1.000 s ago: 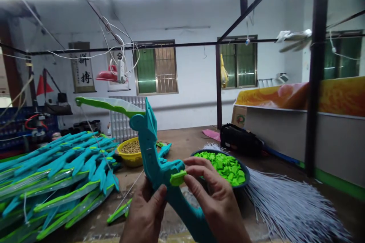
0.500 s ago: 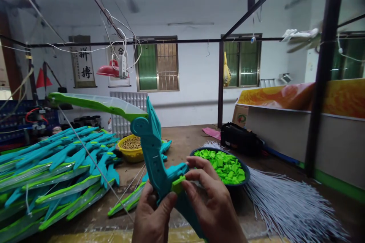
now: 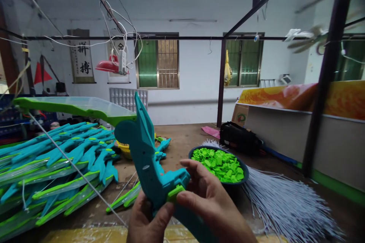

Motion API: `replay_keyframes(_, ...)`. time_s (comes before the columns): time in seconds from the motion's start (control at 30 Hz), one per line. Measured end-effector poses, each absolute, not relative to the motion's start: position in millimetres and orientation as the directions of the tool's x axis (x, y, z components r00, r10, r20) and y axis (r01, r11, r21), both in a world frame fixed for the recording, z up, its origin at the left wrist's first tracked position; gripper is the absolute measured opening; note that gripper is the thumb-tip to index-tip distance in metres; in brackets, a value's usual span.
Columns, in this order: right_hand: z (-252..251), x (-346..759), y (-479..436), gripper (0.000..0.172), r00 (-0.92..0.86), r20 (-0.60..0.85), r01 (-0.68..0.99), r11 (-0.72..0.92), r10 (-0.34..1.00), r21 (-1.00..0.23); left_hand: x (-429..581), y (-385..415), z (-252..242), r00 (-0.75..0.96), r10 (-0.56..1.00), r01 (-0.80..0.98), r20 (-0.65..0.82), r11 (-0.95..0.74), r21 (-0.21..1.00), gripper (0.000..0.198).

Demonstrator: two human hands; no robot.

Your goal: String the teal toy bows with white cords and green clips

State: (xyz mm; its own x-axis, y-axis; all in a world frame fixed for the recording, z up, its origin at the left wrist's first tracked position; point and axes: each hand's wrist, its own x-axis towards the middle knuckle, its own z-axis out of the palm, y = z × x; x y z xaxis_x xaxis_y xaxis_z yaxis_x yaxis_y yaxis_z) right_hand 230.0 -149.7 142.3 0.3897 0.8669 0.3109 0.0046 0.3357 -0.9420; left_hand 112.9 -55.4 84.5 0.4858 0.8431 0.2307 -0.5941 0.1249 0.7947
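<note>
A turquoise toy bow (image 3: 148,167) with a green-edged, clear limb (image 3: 74,107) stands upright in front of me, its limb pointing left and a white string running down from the tip. My left hand (image 3: 149,216) is wrapped round the bow's lower body, thumb in front. With the thumb of my right hand (image 3: 211,201) I press a small green plastic piece (image 3: 175,193) against the bow's side; the other fingers curl behind the short arm. Part of the lower bow is hidden by my right hand. Behind it, a dark bowl (image 3: 247,176) holds many similar green pieces.
On the left lies a heap of similar toy bows (image 3: 71,159). A yellow bowl (image 3: 124,150) sits partly hidden behind the held bow. White cords (image 3: 288,201) spread over the table at right, with a black bag (image 3: 241,138) farther back.
The bow has shifted left and turned slightly, its limb reaching farther left and its upper body now covering more of the yellow bowl. Both hands keep their hold.
</note>
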Motion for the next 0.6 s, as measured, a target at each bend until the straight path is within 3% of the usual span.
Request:
replay_keyframes(0.1,145,230,-147,0.049,0.281,0.279,-0.088,0.315,0.918,-0.945,109,-57,81,0.445,0.872,-0.556,0.204,0.090,0.826,0.055)
replay_keyframes(0.27,148,224,-149,0.020,0.345,0.421,0.301,0.326,0.839,-0.896,100,-60,88,0.414,0.879,-0.515,0.235,0.013,0.857,0.045)
replay_keyframes(0.37,139,215,-147,0.018,0.384,0.446,0.380,0.302,0.808,-0.874,96,-58,88,0.421,0.873,-0.487,0.246,-0.011,0.873,0.044)
replay_keyframes(0.47,125,214,-137,0.022,0.423,0.436,0.365,0.290,0.795,-0.884,93,-47,82,0.466,0.872,-0.485,0.150,0.110,0.868,0.052)
replay_keyframes(0.6,111,258,-113,0.032,0.285,0.278,0.416,0.143,0.917,-0.898,80,-13,83,0.493,0.869,-0.509,0.037,0.254,0.823,0.057)
